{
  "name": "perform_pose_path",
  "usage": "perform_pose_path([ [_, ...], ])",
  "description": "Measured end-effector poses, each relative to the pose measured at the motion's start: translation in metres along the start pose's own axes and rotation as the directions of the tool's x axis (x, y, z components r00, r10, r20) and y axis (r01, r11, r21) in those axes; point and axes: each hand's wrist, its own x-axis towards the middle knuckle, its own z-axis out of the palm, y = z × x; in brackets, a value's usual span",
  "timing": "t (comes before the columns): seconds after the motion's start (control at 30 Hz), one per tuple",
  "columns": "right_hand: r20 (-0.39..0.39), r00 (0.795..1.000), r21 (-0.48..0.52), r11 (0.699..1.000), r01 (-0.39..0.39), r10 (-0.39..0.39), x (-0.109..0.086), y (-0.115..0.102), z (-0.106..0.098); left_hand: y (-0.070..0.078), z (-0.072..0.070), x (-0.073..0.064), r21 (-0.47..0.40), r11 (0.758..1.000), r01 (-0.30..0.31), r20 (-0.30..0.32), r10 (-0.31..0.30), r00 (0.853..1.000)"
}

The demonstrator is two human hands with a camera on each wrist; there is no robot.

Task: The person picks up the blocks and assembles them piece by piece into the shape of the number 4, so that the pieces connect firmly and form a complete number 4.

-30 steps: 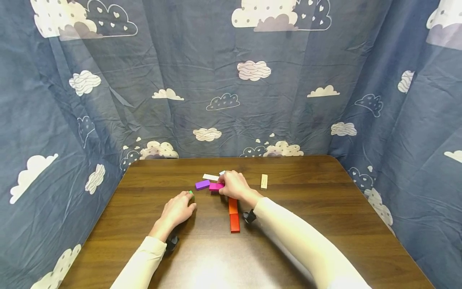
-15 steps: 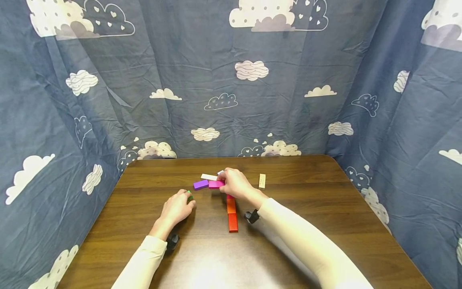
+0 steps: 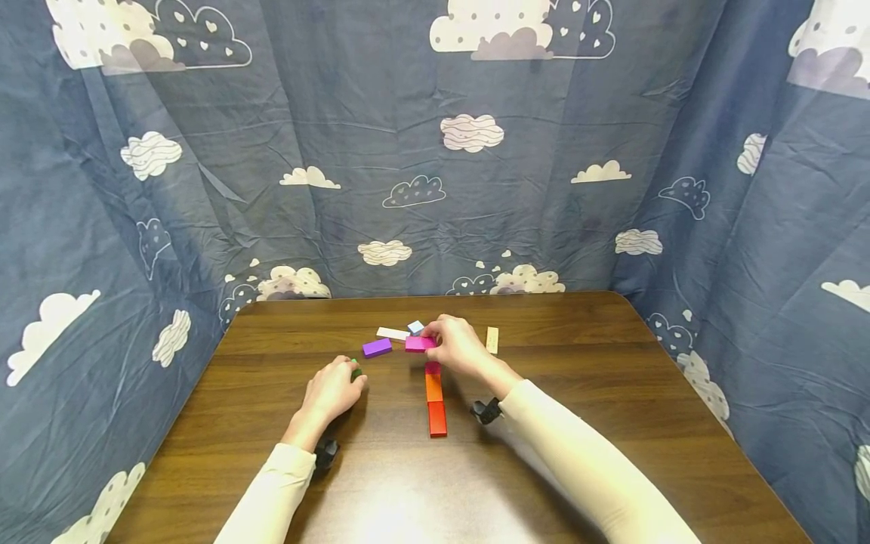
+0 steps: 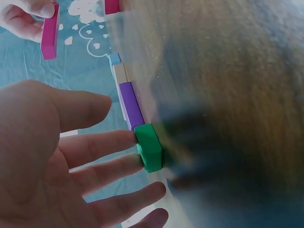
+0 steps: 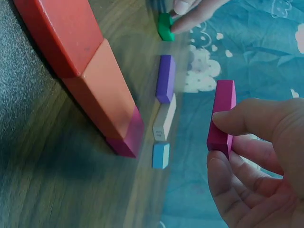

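My right hand (image 3: 461, 351) pinches a magenta block (image 5: 221, 116) between thumb and fingers, lifted off the tabletop. Below and nearer to me is a lengthwise row of touching pieces: a red block (image 3: 438, 420), an orange block (image 3: 433, 389) and another magenta block (image 3: 433, 368) at the far end. To the left, my left hand (image 3: 333, 389) has its fingers fairly straight, with fingertips touching a green block (image 4: 150, 148). Its thumb stays apart from that block. The head view mostly hides the green block behind the fingers.
Beyond the hands lie a purple block (image 3: 377, 347), a white block (image 3: 392, 333) and a light blue block (image 3: 415, 328). Off to the right is a cream block (image 3: 492, 340). A cloud-patterned curtain (image 3: 408, 151) hangs behind the wooden table (image 3: 578, 423).
My right hand has carried the magenta block a little right and away from the purple block, uncovering more of the light blue block. The left hand has stayed nearly still.
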Motion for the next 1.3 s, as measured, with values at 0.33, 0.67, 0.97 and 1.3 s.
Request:
perform_pose_path([
  [0.33,-0.025,0.999,0.031,0.999,-0.037,0.038,-0.010,0.017,-0.007,0.001,-0.002,0.004,0.038,0.999,0.010,-0.019,-0.009,1.000],
  [0.67,-0.012,0.992,0.055,0.991,-0.122,0.123,-0.030,0.036,-0.004,0.003,-0.001,0.005,0.063,0.998,0.004,-0.033,-0.002,0.999],
  [0.97,-0.005,0.990,0.082,0.987,-0.137,0.138,-0.045,0.051,0.002,0.004,0.001,0.004,0.081,0.997,0.004,-0.046,0.000,0.999],
  [1.3,-0.010,0.983,0.085,0.980,-0.180,0.182,-0.053,0.065,0.005,0.008,0.003,0.003,0.083,0.997,0.008,-0.045,-0.004,0.999],
])
